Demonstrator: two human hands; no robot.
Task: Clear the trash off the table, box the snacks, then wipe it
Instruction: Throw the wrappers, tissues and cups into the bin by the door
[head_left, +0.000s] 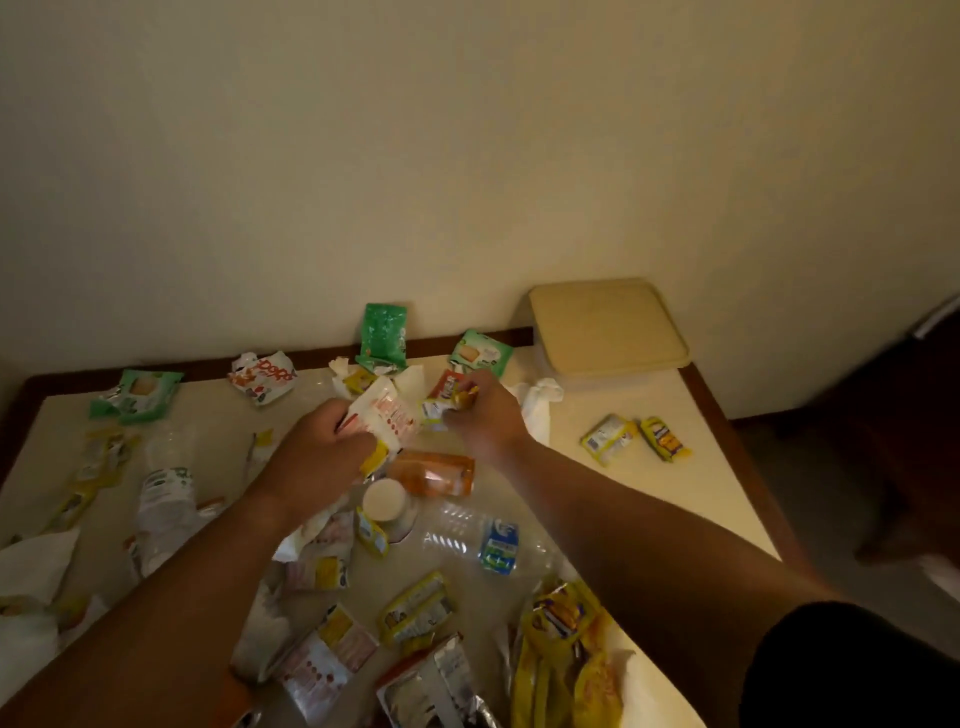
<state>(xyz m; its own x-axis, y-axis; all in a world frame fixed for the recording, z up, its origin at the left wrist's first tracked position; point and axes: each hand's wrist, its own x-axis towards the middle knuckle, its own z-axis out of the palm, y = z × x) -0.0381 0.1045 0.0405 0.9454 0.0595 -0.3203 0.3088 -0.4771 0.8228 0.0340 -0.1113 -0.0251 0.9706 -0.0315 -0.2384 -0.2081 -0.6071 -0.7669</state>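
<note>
Cream-topped table is lying dim and littered with wrappers. Left hand is clutching a bunch of white-and-orange wrappers. Just right of it, right hand is pinching a small yellow packet. Beyond the right hand, lidded snack box is sitting closed. Judgement: trash clearing only starting; boxing and wiping still ahead.

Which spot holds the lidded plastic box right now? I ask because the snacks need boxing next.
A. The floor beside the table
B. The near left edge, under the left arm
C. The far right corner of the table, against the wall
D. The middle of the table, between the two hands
C: the lidded plastic box stands closed at the table's far right corner by the wall, beyond the right hand.
</note>
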